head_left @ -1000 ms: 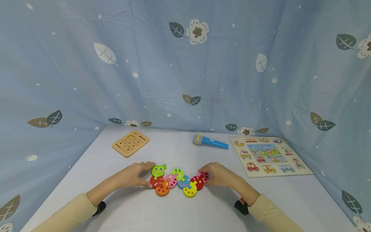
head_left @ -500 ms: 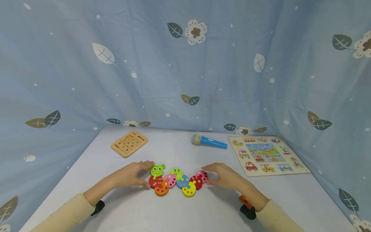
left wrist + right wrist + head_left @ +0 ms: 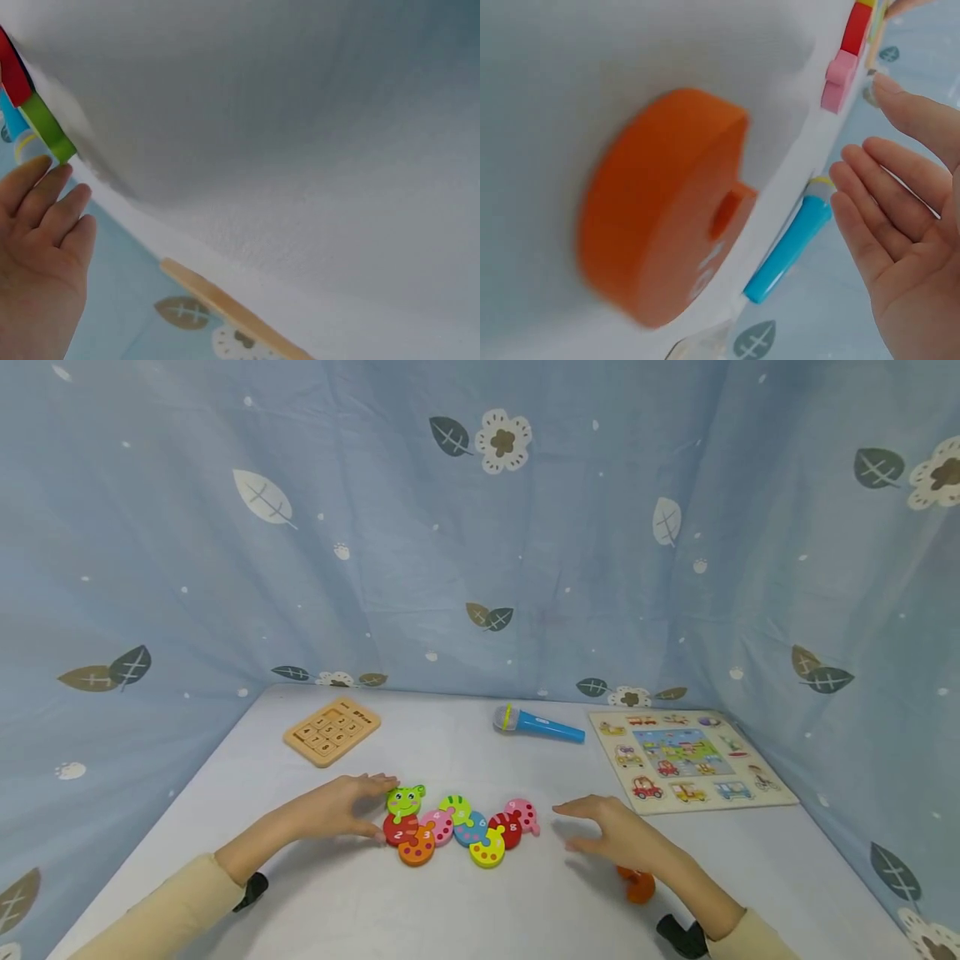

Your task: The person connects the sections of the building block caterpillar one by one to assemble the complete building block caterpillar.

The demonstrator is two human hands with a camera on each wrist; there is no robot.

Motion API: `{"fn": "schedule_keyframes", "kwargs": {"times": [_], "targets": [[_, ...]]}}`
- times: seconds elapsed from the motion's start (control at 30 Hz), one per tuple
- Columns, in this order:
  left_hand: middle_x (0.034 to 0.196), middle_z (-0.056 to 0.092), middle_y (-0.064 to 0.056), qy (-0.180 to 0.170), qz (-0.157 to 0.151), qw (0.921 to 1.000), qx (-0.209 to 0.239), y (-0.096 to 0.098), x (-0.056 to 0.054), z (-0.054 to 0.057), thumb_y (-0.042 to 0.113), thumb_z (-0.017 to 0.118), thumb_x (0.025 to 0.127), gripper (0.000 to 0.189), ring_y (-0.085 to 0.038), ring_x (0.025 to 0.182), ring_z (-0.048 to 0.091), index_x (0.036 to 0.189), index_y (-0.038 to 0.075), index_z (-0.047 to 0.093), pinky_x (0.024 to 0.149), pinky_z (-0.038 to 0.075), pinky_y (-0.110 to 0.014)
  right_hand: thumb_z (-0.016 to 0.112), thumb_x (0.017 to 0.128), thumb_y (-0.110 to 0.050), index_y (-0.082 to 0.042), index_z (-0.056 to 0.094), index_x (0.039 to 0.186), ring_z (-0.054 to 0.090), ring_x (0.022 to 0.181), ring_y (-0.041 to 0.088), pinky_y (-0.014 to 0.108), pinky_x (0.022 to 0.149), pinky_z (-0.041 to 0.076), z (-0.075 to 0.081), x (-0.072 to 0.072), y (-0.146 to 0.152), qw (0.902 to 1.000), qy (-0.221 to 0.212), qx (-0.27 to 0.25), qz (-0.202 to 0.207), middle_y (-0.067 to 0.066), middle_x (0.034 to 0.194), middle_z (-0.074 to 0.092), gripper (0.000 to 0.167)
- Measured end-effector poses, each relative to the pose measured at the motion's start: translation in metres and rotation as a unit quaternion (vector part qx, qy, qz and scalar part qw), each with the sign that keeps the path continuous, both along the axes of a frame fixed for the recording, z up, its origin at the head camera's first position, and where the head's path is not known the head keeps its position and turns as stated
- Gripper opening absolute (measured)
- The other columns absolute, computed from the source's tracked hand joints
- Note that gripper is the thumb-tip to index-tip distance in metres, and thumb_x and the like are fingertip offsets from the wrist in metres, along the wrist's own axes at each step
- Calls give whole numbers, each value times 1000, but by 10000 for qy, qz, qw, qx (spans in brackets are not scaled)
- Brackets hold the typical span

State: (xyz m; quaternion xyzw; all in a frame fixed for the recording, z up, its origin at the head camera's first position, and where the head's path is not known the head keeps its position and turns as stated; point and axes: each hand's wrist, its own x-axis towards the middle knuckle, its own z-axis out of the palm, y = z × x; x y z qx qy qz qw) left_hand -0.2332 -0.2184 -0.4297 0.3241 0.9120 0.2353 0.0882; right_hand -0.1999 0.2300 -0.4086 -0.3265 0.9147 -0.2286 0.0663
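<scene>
A caterpillar puzzle of joined, numbered wooden pieces lies in a wavy row mid-table, its green smiling head at the left and a pink piece at the right end. My left hand is at the head end, fingertips at the green head and thumb by the red piece; contact is not clear. Held apart from the pink end, my right hand has extended fingers and holds nothing. A loose orange piece lies on the table by the right forearm, partly hidden in the head view.
A wooden number board lies at the back left. Behind the caterpillar is a blue toy microphone. A picture puzzle board occupies the back right. Black wrist straps show under the forearms, and a patterned curtain borders the table.
My right hand has let go of the pink end piece and moved right and toward me, uncovering that piece and more of the loose orange one. My left hand stays at the head.
</scene>
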Motion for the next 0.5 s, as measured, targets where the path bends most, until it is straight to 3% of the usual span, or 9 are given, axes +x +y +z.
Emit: {"fn": "schedule_keyframes", "kwargs": {"times": [0.5], "targets": [[142, 48, -16, -119, -26, 9999, 47, 1, -4, 1, 51, 76, 75, 83, -39, 134, 39, 138, 3, 52, 110, 30, -55, 75, 84, -26, -9, 66, 123, 60, 113, 26, 47, 94, 50, -2, 27, 26, 9990, -74, 59, -432, 2, 120, 67, 44]]}}
